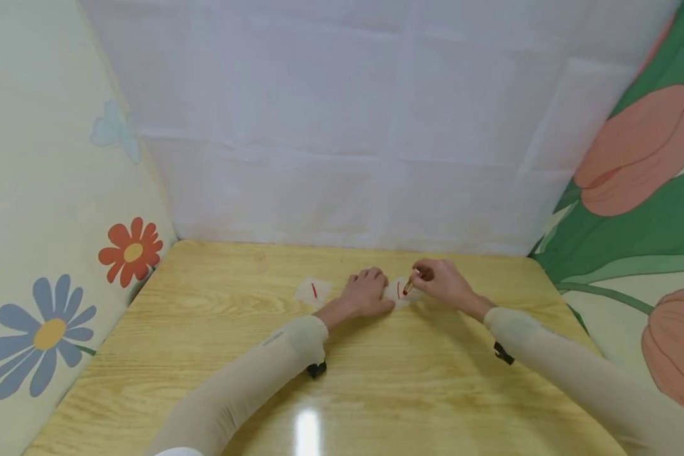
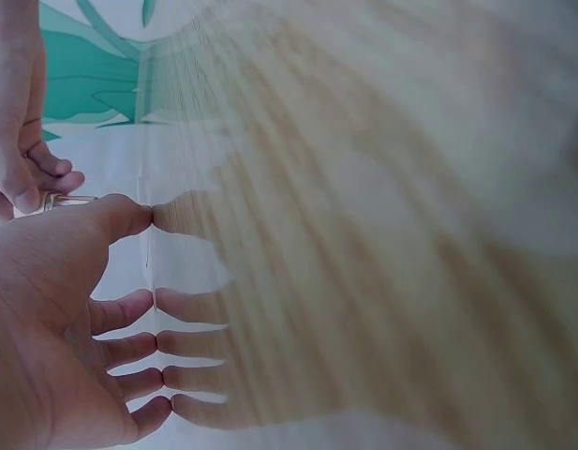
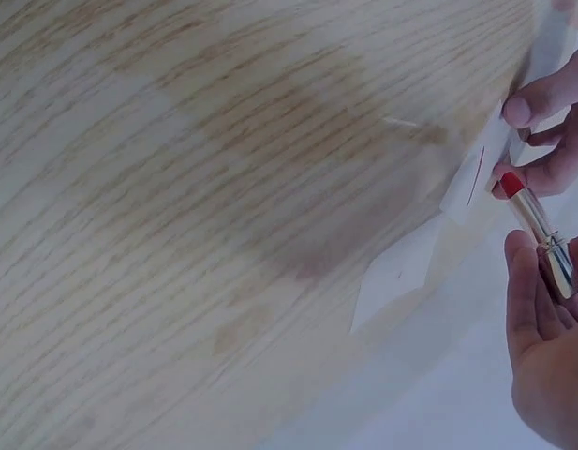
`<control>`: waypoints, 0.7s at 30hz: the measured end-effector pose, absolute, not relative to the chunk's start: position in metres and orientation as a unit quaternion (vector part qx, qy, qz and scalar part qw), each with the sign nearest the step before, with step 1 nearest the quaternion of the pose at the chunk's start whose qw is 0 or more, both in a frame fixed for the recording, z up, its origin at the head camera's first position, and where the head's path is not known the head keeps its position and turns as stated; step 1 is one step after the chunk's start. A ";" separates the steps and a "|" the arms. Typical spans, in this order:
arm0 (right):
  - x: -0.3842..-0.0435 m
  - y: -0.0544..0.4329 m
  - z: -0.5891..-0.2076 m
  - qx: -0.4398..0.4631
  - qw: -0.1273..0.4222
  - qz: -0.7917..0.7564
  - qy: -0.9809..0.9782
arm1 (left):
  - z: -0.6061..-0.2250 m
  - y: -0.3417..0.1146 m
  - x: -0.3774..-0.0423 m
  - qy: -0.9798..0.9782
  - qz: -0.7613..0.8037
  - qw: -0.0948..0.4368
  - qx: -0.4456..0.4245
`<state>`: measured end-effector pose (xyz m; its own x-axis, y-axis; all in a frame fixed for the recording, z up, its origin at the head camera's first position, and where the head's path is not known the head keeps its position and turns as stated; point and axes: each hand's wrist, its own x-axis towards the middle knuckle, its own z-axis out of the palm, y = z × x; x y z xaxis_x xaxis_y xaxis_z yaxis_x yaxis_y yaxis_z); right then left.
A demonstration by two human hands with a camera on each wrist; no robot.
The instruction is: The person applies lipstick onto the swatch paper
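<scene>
My right hand (image 1: 446, 283) pinches a lipstick (image 3: 532, 214) with a gold case and bared red tip. In the head view, the tip is close to a small white paper (image 1: 396, 297) bearing a red stroke; contact cannot be told. My left hand (image 1: 367, 294) rests on the table at that paper's left edge, fingers spread and extended. The left wrist view shows the left hand's fingertips (image 2: 139, 305) against the surface. Farther left lies a second white paper (image 1: 302, 292) with a red stroke.
The wooden table (image 1: 234, 380) reaches back to a white cloth backdrop (image 1: 291, 126). Flower-patterned panels (image 1: 45, 190) stand on both sides. Another white paper (image 3: 396, 272) lies beside the stroked one in the right wrist view.
</scene>
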<state>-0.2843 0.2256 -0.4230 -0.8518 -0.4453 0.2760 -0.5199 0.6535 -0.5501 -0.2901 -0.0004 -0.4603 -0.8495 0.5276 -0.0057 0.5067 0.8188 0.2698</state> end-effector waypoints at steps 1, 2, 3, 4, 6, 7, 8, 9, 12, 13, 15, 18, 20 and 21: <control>-0.284 0.227 -0.422 0.262 0.057 0.320 -0.909 | -0.460 -0.001 -0.290 0.952 0.132 0.041 0.273; -0.284 0.228 -0.421 0.258 0.059 0.318 -0.910 | -0.460 -0.002 -0.290 0.951 0.134 0.040 0.274; -0.283 0.229 -0.420 0.255 0.062 0.318 -0.911 | -0.460 -0.003 -0.290 0.951 0.136 0.042 0.275; -0.283 0.230 -0.419 0.252 0.064 0.318 -0.912 | -0.460 -0.004 -0.290 0.951 0.137 0.043 0.275; -0.282 0.232 -0.418 0.252 0.069 0.318 -0.911 | -0.460 -0.005 -0.290 0.950 0.141 0.046 0.274; -0.282 0.233 -0.418 0.252 0.073 0.317 -0.911 | -0.460 -0.006 -0.290 0.950 0.144 0.048 0.273; -0.282 0.235 -0.418 0.254 0.077 0.317 -0.910 | -0.460 -0.007 -0.290 0.950 0.145 0.049 0.272; -0.282 0.236 -0.418 0.255 0.082 0.316 -0.910 | -0.460 -0.007 -0.290 0.950 0.148 0.052 0.270; -0.283 0.239 -0.420 0.258 0.094 0.310 -0.910 | -0.459 -0.012 -0.289 0.951 0.153 0.056 0.264; -0.284 0.240 -0.420 0.259 0.098 0.308 -0.910 | -0.459 -0.013 -0.289 0.951 0.153 0.057 0.262; -0.285 0.242 -0.420 0.261 0.103 0.305 -0.910 | -0.459 -0.015 -0.289 0.952 0.155 0.060 0.257; -0.286 0.245 -0.420 0.265 0.111 0.304 -0.908 | -0.459 -0.018 -0.289 0.952 0.160 0.063 0.252; -0.286 0.248 -0.419 0.266 0.112 0.303 -0.908 | -0.458 -0.020 -0.289 0.952 0.162 0.068 0.251; -0.286 0.248 -0.418 0.266 0.111 0.303 -0.908 | -0.458 -0.021 -0.289 0.951 0.164 0.070 0.251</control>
<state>-0.2858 0.2482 -0.4175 -0.8340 -0.4154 0.3631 -0.5502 0.6752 -0.4913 -0.2885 -0.0209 -0.4576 -0.8640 0.5010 -0.0501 0.4554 0.8199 0.3470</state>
